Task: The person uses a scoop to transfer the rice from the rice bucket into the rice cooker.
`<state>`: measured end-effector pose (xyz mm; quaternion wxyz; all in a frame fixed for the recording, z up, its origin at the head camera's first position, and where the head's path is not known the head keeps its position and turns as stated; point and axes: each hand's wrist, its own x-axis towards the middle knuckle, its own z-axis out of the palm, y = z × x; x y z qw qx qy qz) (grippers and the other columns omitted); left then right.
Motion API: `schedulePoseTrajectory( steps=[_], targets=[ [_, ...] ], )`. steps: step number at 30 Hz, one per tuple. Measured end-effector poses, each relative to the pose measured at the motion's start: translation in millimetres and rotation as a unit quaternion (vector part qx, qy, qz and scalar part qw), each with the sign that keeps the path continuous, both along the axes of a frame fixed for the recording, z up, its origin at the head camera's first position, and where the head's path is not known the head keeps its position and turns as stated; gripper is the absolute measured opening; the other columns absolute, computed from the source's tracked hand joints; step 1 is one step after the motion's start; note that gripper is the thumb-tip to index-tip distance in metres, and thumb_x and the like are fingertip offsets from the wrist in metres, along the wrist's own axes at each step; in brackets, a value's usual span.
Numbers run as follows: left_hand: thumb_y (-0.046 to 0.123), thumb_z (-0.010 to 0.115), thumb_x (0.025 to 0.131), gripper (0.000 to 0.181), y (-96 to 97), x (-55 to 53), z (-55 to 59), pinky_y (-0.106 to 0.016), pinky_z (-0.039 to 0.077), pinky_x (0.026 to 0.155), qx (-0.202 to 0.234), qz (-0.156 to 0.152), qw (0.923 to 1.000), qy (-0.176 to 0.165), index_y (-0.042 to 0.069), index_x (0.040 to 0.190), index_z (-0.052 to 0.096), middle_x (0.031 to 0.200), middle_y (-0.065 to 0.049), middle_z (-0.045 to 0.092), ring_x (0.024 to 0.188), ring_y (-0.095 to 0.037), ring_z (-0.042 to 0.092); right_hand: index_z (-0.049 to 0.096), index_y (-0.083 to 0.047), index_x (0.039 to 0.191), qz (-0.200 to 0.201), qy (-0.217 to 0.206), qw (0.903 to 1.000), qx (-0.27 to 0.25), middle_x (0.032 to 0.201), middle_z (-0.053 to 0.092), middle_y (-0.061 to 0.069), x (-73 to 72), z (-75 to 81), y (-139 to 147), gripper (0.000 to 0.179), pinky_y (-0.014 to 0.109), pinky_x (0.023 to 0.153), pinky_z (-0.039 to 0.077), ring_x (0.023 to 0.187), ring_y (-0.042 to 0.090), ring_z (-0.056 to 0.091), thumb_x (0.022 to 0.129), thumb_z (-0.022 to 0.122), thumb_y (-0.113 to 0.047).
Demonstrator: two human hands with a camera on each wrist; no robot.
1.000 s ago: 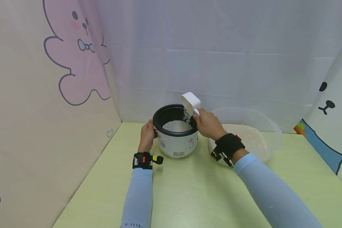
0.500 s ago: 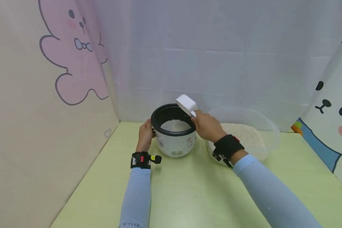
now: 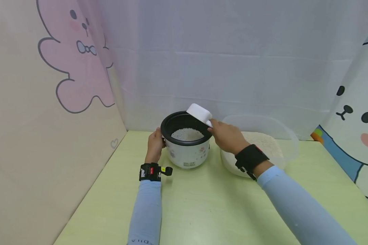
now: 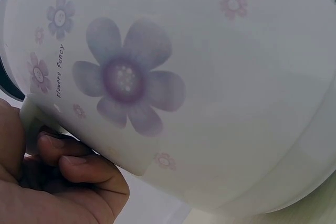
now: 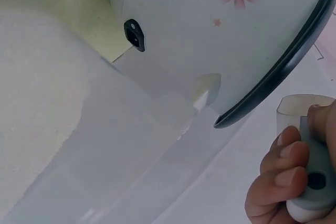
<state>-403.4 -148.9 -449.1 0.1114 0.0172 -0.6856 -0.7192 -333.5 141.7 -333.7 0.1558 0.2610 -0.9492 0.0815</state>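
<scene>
A white rice cooker (image 3: 188,157) with printed flowers and a black rim stands on the table, white rice (image 3: 187,134) inside it. My left hand (image 3: 154,146) grips its left side handle; the left wrist view shows fingers curled round the handle (image 4: 32,124). Over the cooker's right rim, my right hand (image 3: 228,136) holds a white scoop (image 3: 198,113) by its handle. The scoop is tipped with its mouth facing down into the pot, so its inside is hidden in the head view. In the right wrist view the fingers wrap the scoop handle (image 5: 315,182).
Right of the cooker, partly behind my right wrist, sits a translucent tub (image 3: 289,131) holding more rice (image 3: 263,143). A pale curtain (image 3: 233,68) hangs directly behind both. The yellow-green table (image 3: 199,204) extends toward me, with a printed wall sheet (image 3: 49,153) along its left edge.
Rice was falling from the scoop into the cooker a second ago; no stream shows now. The scoop has turned further over and shifted slightly left and down. The left hand keeps its hold.
</scene>
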Motion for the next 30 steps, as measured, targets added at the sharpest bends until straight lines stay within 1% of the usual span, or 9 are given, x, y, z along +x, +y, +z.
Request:
schedulePoseTrajectory(
  steps=[5, 12, 15, 19, 21, 25, 27, 30],
  targets=[
    [0.047, 0.039, 0.110, 0.048, -0.9, -0.7, 0.5, -0.034, 0.038, 0.065, 0.001, -0.003, 1.0000, 0.000, 0.012, 0.078, 0.048, 0.070, -0.001, 0.039, 0.063, -0.020, 0.040, 0.046, 0.008, 0.136, -0.013, 0.016, 0.9997, 0.010, 0.100, 0.069, 0.023, -0.2, 1.3, 16.2, 0.038, 0.050, 0.062, 0.054, 0.080, 0.039, 0.069, 0.109, 0.049, -0.019],
    [0.047, 0.040, 0.110, 0.047, -0.2, 0.0, 1.7, -0.034, 0.038, 0.064, 0.005, -0.001, 1.0000, 0.000, 0.013, 0.078, 0.048, 0.070, -0.001, 0.039, 0.061, -0.017, 0.040, 0.046, 0.010, 0.135, -0.053, 0.031, 0.9981, 0.010, 0.094, 0.068, 0.024, -3.0, -1.7, 47.1, 0.039, 0.052, 0.056, 0.053, 0.074, 0.039, 0.068, 0.108, 0.052, -0.017],
    [0.046, 0.040, 0.110, 0.047, -0.3, 0.1, 1.0, -0.031, 0.038, 0.062, 0.002, 0.000, 1.0000, -0.002, 0.013, 0.078, 0.048, 0.070, -0.001, 0.040, 0.060, -0.016, 0.040, 0.048, 0.011, 0.130, -0.074, 0.035, 0.9966, 0.007, 0.090, 0.068, 0.024, -3.9, -7.2, 58.6, 0.035, 0.052, 0.054, 0.051, 0.071, 0.039, 0.067, 0.107, 0.053, -0.015],
    [0.046, 0.039, 0.110, 0.046, -0.4, 0.2, 0.5, -0.030, 0.038, 0.062, 0.004, 0.000, 1.0000, -0.007, 0.012, 0.080, 0.049, 0.071, -0.001, 0.040, 0.061, -0.016, 0.041, 0.050, 0.012, 0.119, -0.095, 0.038, 0.9947, -0.004, 0.080, 0.064, 0.022, -3.7, -16.6, 74.0, 0.029, 0.053, 0.050, 0.049, 0.062, 0.038, 0.064, 0.106, 0.054, -0.013],
    [0.046, 0.039, 0.110, 0.046, -0.6, -0.1, 0.5, -0.030, 0.038, 0.062, 0.005, 0.000, 0.9999, -0.011, 0.013, 0.080, 0.050, 0.071, -0.002, 0.040, 0.062, -0.016, 0.041, 0.050, 0.013, 0.116, -0.106, 0.029, 0.9939, -0.008, 0.075, 0.061, 0.021, -3.1, -21.2, 80.8, 0.028, 0.052, 0.049, 0.047, 0.058, 0.037, 0.061, 0.106, 0.054, -0.013],
    [0.046, 0.039, 0.110, 0.046, -0.9, -0.4, 1.0, -0.029, 0.039, 0.062, 0.006, 0.002, 0.9999, -0.015, 0.013, 0.080, 0.051, 0.072, -0.002, 0.041, 0.063, -0.017, 0.042, 0.050, 0.013, 0.110, -0.139, -0.013, 0.9901, -0.013, 0.071, 0.059, 0.021, -2.3, -30.5, 91.2, 0.027, 0.051, 0.047, 0.046, 0.055, 0.037, 0.059, 0.107, 0.051, -0.014],
    [0.046, 0.040, 0.110, 0.046, -0.9, -0.3, 1.7, -0.029, 0.039, 0.062, 0.006, 0.002, 0.9999, -0.013, 0.013, 0.080, 0.050, 0.072, -0.002, 0.041, 0.063, -0.017, 0.042, 0.050, 0.013, 0.106, -0.161, -0.046, 0.9858, -0.015, 0.070, 0.058, 0.021, -2.1, -34.9, 94.8, 0.029, 0.049, 0.047, 0.045, 0.054, 0.037, 0.058, 0.108, 0.048, -0.016],
    [0.046, 0.039, 0.110, 0.046, -0.3, 0.5, 1.7, -0.029, 0.038, 0.061, 0.007, 0.002, 0.9999, -0.011, 0.013, 0.079, 0.049, 0.071, -0.002, 0.041, 0.062, -0.017, 0.041, 0.051, 0.012, 0.101, -0.194, -0.090, 0.9766, -0.020, 0.071, 0.058, 0.022, -2.7, -40.4, 99.3, 0.031, 0.049, 0.048, 0.046, 0.054, 0.037, 0.057, 0.108, 0.045, -0.018]
  ],
)
